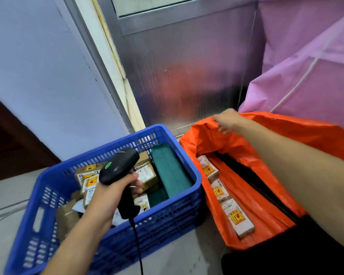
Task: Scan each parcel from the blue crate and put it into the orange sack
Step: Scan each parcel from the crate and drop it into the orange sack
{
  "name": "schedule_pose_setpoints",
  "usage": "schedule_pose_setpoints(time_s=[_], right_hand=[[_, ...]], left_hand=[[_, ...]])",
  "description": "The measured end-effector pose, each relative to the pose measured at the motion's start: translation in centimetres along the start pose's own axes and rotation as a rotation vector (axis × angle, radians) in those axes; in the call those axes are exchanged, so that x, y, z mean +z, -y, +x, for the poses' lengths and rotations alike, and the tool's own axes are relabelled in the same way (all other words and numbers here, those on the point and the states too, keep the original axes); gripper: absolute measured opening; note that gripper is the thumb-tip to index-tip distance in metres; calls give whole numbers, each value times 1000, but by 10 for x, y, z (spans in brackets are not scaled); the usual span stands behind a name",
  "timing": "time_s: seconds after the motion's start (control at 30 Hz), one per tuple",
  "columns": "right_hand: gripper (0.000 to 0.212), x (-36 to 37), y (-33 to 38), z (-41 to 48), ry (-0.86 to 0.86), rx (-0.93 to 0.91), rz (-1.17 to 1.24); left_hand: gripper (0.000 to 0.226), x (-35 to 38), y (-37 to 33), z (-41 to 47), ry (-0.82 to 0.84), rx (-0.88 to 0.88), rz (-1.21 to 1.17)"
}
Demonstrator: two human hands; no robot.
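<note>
A blue crate [173, 213] stands on the floor at lower left, holding several small cardboard parcels [147, 173] with yellow-red labels and a long green parcel [170, 170] leaning at its right side. My left hand [115, 193] grips a black barcode scanner [118, 167] above the crate, its cable hanging down. To the right lies the orange sack [286, 135], open, with three labelled parcels [237, 218] inside. My right hand [227, 121] reaches over the sack and pinches its far rim.
A metal door panel [187, 76] rises behind the crate and sack. Pink fabric [310, 66] hangs at the right. A pale wall [38, 76] is at the left. Something black [286, 255] lies at the sack's near edge. Grey floor [179, 255] runs between crate and sack.
</note>
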State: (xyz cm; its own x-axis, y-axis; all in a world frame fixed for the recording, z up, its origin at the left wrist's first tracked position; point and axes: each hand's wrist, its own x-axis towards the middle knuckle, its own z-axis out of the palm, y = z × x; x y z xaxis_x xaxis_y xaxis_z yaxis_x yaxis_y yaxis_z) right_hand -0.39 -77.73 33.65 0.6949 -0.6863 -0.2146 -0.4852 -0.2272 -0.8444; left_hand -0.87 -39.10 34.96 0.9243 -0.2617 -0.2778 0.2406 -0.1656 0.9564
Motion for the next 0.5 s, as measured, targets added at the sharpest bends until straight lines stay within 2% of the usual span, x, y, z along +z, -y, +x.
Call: schedule_pose_setpoints(time_s=[0.13, 0.17, 0.27, 0.37, 0.5], right_hand=[[15, -7, 56, -29, 40, -184, -72], [15, -4, 64, -38, 48, -215, -85], [21, 19, 71, -60, 59, -308, -160], [23, 50, 52, -79, 58, -397, -347], [28, 89, 38, -89, 156, -462, -701]], left_hand=[[9, -38, -23, -1, -31, 120, -25], [6, -47, -25, -2, -46, 131, -18], [14, -70, -20, -5, -100, 123, -97], [11, -84, -9, -11, -127, 51, -206], [16, -102, -6, -18, -126, 91, -111]])
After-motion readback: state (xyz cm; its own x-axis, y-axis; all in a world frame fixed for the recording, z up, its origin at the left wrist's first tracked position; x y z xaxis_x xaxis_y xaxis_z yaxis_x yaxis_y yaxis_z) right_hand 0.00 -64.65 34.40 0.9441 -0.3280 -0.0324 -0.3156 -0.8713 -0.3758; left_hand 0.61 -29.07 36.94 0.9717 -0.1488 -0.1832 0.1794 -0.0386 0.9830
